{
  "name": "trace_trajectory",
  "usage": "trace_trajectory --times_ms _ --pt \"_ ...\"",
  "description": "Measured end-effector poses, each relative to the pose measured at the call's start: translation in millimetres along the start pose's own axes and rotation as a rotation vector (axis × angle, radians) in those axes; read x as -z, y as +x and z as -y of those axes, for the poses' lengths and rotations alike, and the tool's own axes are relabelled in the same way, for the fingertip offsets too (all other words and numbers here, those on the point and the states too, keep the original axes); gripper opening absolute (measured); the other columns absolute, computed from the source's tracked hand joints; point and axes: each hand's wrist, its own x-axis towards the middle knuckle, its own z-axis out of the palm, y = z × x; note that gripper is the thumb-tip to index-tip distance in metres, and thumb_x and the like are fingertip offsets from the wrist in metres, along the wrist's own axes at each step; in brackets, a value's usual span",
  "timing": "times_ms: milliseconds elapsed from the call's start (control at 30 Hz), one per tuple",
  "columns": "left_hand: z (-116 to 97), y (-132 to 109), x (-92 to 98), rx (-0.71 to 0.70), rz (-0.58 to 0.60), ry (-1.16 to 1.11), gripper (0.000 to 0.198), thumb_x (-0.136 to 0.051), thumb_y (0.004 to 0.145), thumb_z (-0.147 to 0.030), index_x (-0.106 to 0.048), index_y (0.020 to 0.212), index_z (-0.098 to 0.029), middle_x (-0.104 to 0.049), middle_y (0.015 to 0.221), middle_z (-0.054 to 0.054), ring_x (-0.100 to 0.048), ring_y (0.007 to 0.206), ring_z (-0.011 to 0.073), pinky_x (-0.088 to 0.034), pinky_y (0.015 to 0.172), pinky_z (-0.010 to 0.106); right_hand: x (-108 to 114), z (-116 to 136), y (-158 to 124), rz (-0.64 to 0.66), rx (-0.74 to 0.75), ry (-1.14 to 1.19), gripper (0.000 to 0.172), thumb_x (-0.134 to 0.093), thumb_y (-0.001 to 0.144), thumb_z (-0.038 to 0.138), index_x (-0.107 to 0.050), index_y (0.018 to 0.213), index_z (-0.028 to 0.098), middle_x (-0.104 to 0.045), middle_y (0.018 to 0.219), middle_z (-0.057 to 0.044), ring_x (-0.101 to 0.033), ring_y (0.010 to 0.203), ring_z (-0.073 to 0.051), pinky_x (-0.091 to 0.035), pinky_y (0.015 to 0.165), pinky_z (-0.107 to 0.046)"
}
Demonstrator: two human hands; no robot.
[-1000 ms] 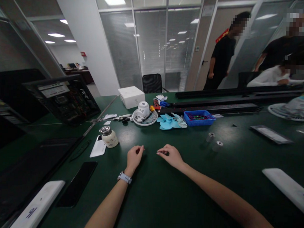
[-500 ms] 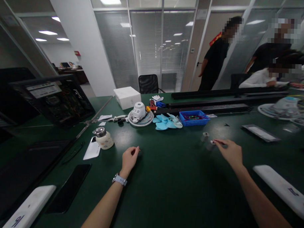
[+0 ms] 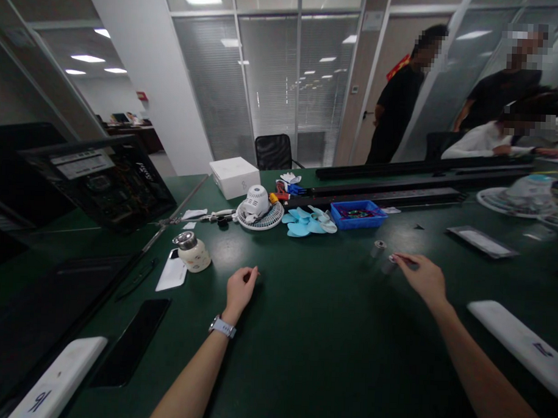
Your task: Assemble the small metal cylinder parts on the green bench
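Observation:
My right hand (image 3: 423,276) is closed, thumb and fingers pinched at the top of a small silvery metal cylinder (image 3: 388,266). Just left of it and slightly farther back, a similar metal cylinder (image 3: 378,249) stands upright on the green table (image 3: 302,332). My left hand (image 3: 241,288), with a watch on its wrist, rests on the table with its fingers curled together. Whatever may be between those fingers is hidden. To its left stands a cream-coloured bottle (image 3: 197,255) with a metal lid, beside a white card-like object (image 3: 171,276).
Light-blue fan blades (image 3: 306,222), a blue tray (image 3: 358,219) of small parts and a white fan part (image 3: 257,205) lie toward the back. White elongated pieces flank me at left (image 3: 62,375) and right (image 3: 516,342). A black phone-like slab (image 3: 134,344) lies left. People are across the room.
The view has shifted very slightly. Both hands keep nearly the same pose, with the right hand still at the metal cylinder.

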Motion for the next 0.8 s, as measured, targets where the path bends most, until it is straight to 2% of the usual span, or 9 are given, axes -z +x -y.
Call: trace_trajectory --times_ms 233,400,500,600,700,800 --pt "2.3 0.5 -0.8 -0.018 0.002 0.017 0.044 -0.044 0.090 -0.052 -0.071 0.075 -0.020 -0.068 0.071 0.002 -0.058 0.064 0.0157 -0.039 0.062 0.026 9.3 5.0 5.7 0.178 -0.100 -0.089 0.045 -0.053 0.080 0.057 -0.077 0.098 0.024 -0.073 0.091 -0.011 -0.066 0.077 -0.028 -0.048 0.062 -0.038" --pt "3.4 0.9 -1.6 -0.012 0.007 0.023 0.043 -0.045 0.090 -0.051 -0.072 0.076 -0.020 -0.069 0.073 0.002 -0.059 0.066 0.0157 -0.040 0.063 0.027 17.5 23.6 20.4 0.128 -0.038 -0.228 0.075 -0.056 0.073 0.072 -0.067 0.123 0.017 -0.068 0.108 -0.021 -0.064 0.095 -0.037 -0.046 0.072 -0.045" --pt "3.4 1.1 -1.7 -0.010 0.005 0.024 0.043 -0.045 0.090 -0.051 -0.072 0.076 -0.020 -0.069 0.073 0.002 -0.059 0.066 0.0157 -0.040 0.063 0.027 10.5 41.6 42.3 0.211 -0.076 -0.233 0.081 -0.062 0.068 0.072 -0.066 0.122 0.013 -0.069 0.102 -0.024 -0.064 0.091 -0.037 -0.045 0.075 -0.047" --pt "3.1 0.8 -1.7 -0.008 -0.003 0.022 0.043 -0.046 0.090 -0.050 -0.072 0.076 -0.020 -0.068 0.072 0.002 -0.058 0.065 0.0155 -0.039 0.063 0.026 -5.2 53.9 65.1 0.315 -0.125 -0.274 0.061 -0.070 0.064 0.062 -0.075 0.104 0.016 -0.072 0.089 -0.020 -0.065 0.083 -0.034 -0.045 0.076 -0.049" --pt "3.0 0.4 -1.7 -0.005 -0.002 0.025 0.043 -0.045 0.090 -0.050 -0.071 0.075 -0.019 -0.068 0.072 0.002 -0.058 0.065 0.0153 -0.039 0.063 0.026 -19.0 54.6 79.6 0.293 -0.136 -0.315 0.034 -0.073 0.062 0.050 -0.077 0.081 0.022 -0.072 0.078 -0.014 -0.066 0.078 -0.034 -0.043 0.079 -0.055" --pt "3.5 0.4 -2.1 -0.009 0.000 0.023 0.044 -0.045 0.091 -0.050 -0.071 0.075 -0.019 -0.068 0.073 0.002 -0.059 0.066 0.0154 -0.039 0.063 0.026 -22.1 50.8 83.6 0.264 -0.138 -0.305 0.026 -0.072 0.061 0.044 -0.076 0.074 0.022 -0.073 0.075 -0.013 -0.067 0.078 -0.036 -0.040 0.082 -0.060"
